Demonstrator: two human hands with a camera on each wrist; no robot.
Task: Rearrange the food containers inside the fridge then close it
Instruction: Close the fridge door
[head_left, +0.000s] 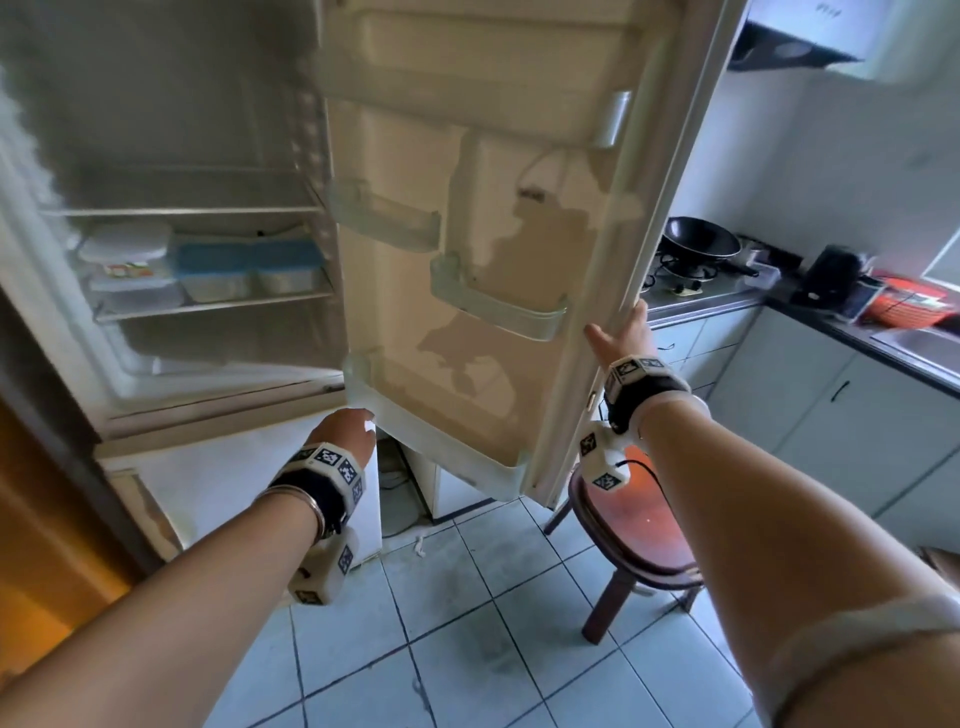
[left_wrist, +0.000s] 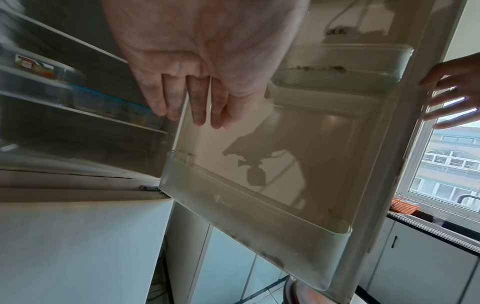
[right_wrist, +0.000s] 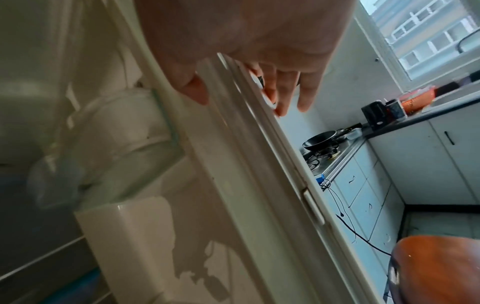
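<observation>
looked near the end: food containers (head_left: 208, 265) sat in a row on the middle shelf (head_left: 218, 304) inside the fridge (head_left: 156, 156), nothing in either hand. rearranging judged done or nearly so (can't confirm the intended layout). closing not yet done, fridge door (head_left: 467, 234) stood wide open.

right hand (head_left: 621, 332) wrapped the door's outer edge, thumb on the inner face, fingers (right_wrist: 306, 96) curled round the outside — gripping the door. left hand (head_left: 345, 431) hung low by the door's bottom corner, fingers (left_wrist: 200, 107) straight and loose, holding nothing, touching nothing as far as visible.

materials: door liner cream plastic, glossy, with large patches where the surface had peeled to a duller tan. door bins (head_left: 498, 296) clear rigid plastic, rounded corners, bottom one grimy along the base. shelves flat, thin pale front edges (glass or wire, couldn't tell). containers: one round white-lidded tub stacked on a clear box at left, two rectangular clear boxes with blue lids to its right. red wooden stool (head_left: 639, 525) just behind the door's swing edge.
</observation>
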